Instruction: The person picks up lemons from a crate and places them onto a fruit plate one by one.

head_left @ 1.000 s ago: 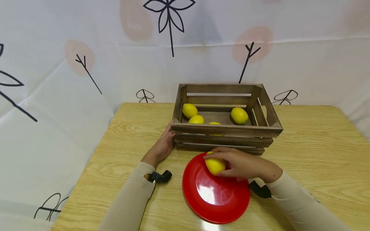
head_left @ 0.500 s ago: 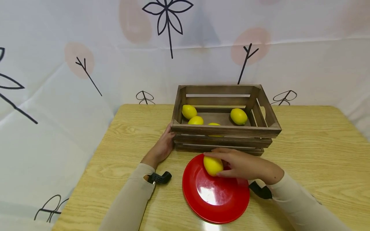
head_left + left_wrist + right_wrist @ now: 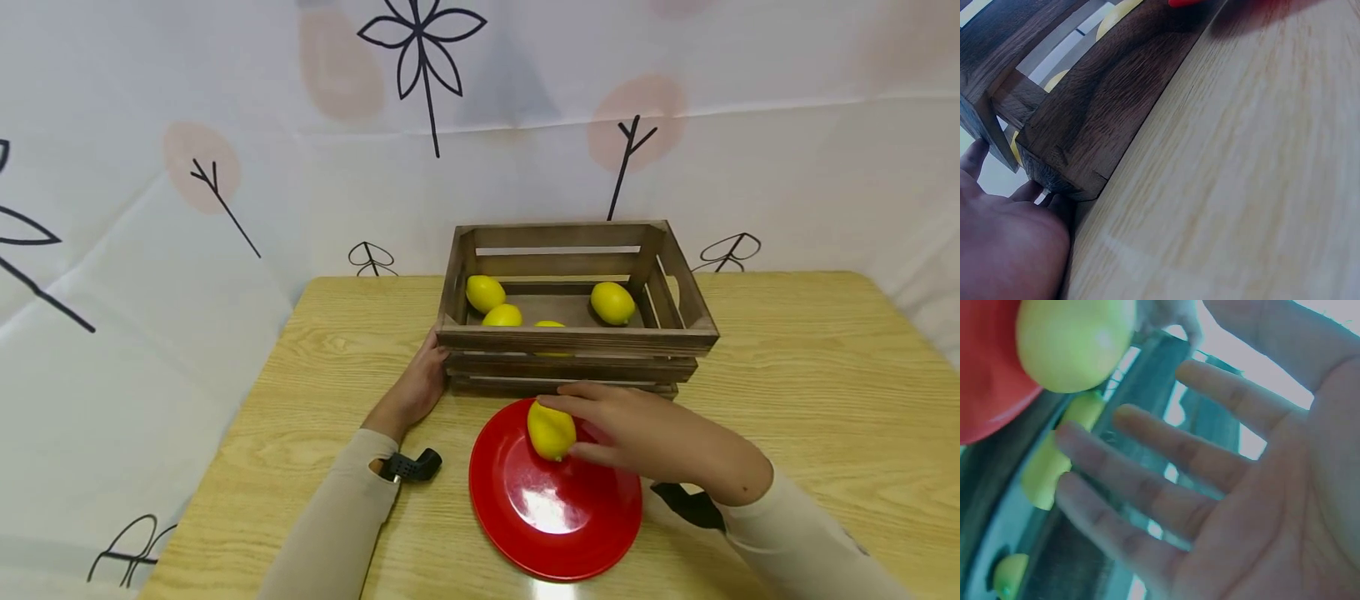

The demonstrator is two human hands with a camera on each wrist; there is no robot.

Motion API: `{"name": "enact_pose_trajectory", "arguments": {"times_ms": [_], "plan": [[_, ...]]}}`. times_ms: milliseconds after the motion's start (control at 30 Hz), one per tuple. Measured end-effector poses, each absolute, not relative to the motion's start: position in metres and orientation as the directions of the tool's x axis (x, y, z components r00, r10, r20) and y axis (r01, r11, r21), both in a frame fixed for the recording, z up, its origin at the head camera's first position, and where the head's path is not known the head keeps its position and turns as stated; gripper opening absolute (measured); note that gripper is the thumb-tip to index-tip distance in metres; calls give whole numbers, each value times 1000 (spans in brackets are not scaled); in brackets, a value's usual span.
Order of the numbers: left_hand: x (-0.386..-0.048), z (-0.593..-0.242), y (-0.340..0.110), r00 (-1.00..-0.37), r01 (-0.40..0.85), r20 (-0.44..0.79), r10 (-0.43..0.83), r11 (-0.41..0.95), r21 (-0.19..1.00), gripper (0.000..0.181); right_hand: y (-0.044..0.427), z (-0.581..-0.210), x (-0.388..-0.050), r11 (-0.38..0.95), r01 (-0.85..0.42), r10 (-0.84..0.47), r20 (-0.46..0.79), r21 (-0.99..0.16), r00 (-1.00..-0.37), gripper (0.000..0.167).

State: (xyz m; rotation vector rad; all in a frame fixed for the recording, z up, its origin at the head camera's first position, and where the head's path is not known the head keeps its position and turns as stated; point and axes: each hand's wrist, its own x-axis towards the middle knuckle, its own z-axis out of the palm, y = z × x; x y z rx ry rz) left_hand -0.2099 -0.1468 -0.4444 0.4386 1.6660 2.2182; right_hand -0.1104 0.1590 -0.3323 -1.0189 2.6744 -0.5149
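Note:
A yellow lemon [image 3: 551, 432] lies on the red plate [image 3: 543, 554], near its far edge. Just right of it hovers my right hand [image 3: 648, 437], its fingers loosely spread; the right wrist view shows the palm and fingers [image 3: 1191, 453] apart from the lemon [image 3: 1075, 344]. My left hand [image 3: 418, 385] touches the left end of the slatted wooden crate [image 3: 577, 340] with extended fingers. In the left wrist view, the fingertips rest against the crate's corner [image 3: 1085, 137], some of them hidden behind the wood.
Inside the crate lie several more lemons, one at the left [image 3: 485, 293] and one at the right [image 3: 612, 302]. The crate stands just behind the plate on a wooden table [image 3: 810, 375]. A patterned cloth [image 3: 525, 167] hangs behind the table.
My right hand has let go of the lemon, its fingers loosening and drawing off to the right. The lemon stays on the plate. My left hand keeps its place at the crate.

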Motion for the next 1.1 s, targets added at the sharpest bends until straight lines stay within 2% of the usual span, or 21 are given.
{"name": "enact_pose_trajectory", "arguments": {"times_ms": [167,300,500,567,633,733,800,967,1100], "plan": [[-210,-446,-150,-897,-75,48,440,-258,963,75,156,-322,-103,664,-666,-700,32,-341,-714,50],[-209,-446,-151,-897,-64,55,439,-253,965,76,156,-316,-99,610,-738,-723,177,-290,-668,48],[-208,-445,-151,-897,-73,47,439,-252,965,76,156,-314,-100,475,-863,-732,467,-171,-496,45],[-208,-445,-150,-899,-82,36,437,-248,965,76,156,-313,-101,439,-886,-720,533,-145,-444,34],[-207,-444,-150,-901,-89,29,433,-249,965,76,156,-313,-101,432,-893,-705,570,-126,-421,26],[-208,-443,-149,-901,-85,30,433,-245,966,75,156,-313,-101,426,-897,-682,611,-117,-403,42],[-208,-443,-149,-898,-79,37,438,-243,967,74,155,-312,-101,417,-903,-658,651,-104,-378,47],[-210,-442,-149,-896,-67,51,440,-248,966,73,152,-308,-105,388,-920,-583,758,-56,-292,39],[-210,-444,-148,-893,-80,42,448,-251,965,74,154,-310,-105,408,-911,-533,792,-68,-298,41]]}}
